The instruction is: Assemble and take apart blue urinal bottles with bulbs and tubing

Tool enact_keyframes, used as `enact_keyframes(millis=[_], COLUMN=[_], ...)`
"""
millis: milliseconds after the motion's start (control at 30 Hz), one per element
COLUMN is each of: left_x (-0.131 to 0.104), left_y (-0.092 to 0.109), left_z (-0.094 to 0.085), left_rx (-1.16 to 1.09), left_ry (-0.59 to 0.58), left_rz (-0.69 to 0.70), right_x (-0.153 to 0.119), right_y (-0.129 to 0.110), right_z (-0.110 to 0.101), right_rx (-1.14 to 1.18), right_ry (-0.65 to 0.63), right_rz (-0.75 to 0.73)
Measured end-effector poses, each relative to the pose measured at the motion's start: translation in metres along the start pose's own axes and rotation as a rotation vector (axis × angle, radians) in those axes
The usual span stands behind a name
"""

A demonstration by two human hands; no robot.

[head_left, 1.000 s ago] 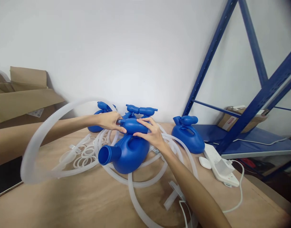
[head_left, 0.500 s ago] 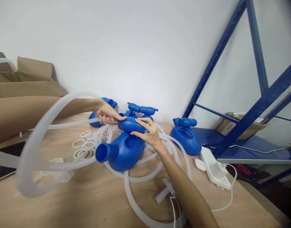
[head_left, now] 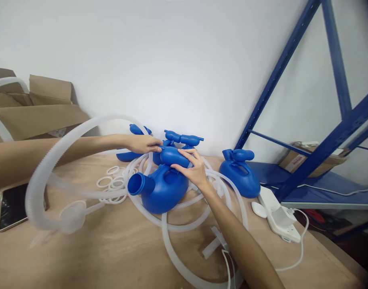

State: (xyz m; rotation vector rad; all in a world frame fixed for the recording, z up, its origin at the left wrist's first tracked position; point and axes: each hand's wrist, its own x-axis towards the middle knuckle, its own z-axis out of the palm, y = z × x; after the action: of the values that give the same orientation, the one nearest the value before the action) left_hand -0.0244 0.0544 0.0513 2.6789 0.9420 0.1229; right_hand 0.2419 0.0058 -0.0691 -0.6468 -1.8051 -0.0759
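A blue plastic urinal bottle (head_left: 167,192) with a handle and a wide open mouth stands on the table, its mouth toward the left. Over its top lies a blue oblong plastic piece (head_left: 171,156). My right hand (head_left: 193,166) is closed around this piece's right part, thumb in front and fingers on top. At its left end my left hand (head_left: 146,143) is closed, pinching the narrow tip; the fingers partly hide it. A translucent corrugated hose (head_left: 48,164) arches past my left forearm. Whether my left hand also touches the hose, I cannot tell.
Another blue bottle (head_left: 239,178) stands right, near a white power strip (head_left: 278,216). More blue bottles stand behind my hands. White rings (head_left: 114,184), coiled hoses (head_left: 184,228) and a phone (head_left: 14,206) lie on the table. A cardboard box (head_left: 42,120) sits left; blue shelving (head_left: 277,76) rises right.
My view has shifted slightly left, so things sit further right. My left hand has turned knuckles-up at the piece's left end. The loose hose has swung. My right hand keeps its grip.
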Motion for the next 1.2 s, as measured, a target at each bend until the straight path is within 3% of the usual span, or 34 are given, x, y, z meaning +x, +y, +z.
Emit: enact_keyframes(millis=[100,233,400,567,700,800,933,1200], left_x=[-0.002,-0.004,-0.001,-0.003,-0.001,0.007,0.019,0.024], left_y=[-0.01,-0.025,-0.027,-0.017,0.004,0.021,0.034,0.04], left_z=[0.006,0.017,0.02,0.002,0.009,0.03,0.052,0.059], left_rx=[0.042,0.064,0.096,-0.027,0.09,0.315,0.422,0.48], left_ry=[0.046,0.023,0.064,0.181,0.36,0.397,0.402,0.454], left_rz=[0.056,0.055,0.04,0.089,0.076,0.092,0.071,0.09], right_x=[-0.002,-0.002,0.003,0.003,0.002,0.004,0.007,0.003], right_y=[-0.002,-0.006,-0.011,-0.006,-0.006,-0.009,-0.006,0.011], right_z=[-0.001,-0.003,-0.004,0.002,0.01,0.008,-0.004,-0.001], right_rx=[-0.016,-0.052,-0.022,0.177,0.313,0.154,-0.077,-0.033], right_ry=[0.003,-0.01,-0.058,-0.049,-0.009,0.009,-0.12,-0.066], right_rz=[0.039,0.032,0.041,0.3,0.516,0.522,0.58,0.56])
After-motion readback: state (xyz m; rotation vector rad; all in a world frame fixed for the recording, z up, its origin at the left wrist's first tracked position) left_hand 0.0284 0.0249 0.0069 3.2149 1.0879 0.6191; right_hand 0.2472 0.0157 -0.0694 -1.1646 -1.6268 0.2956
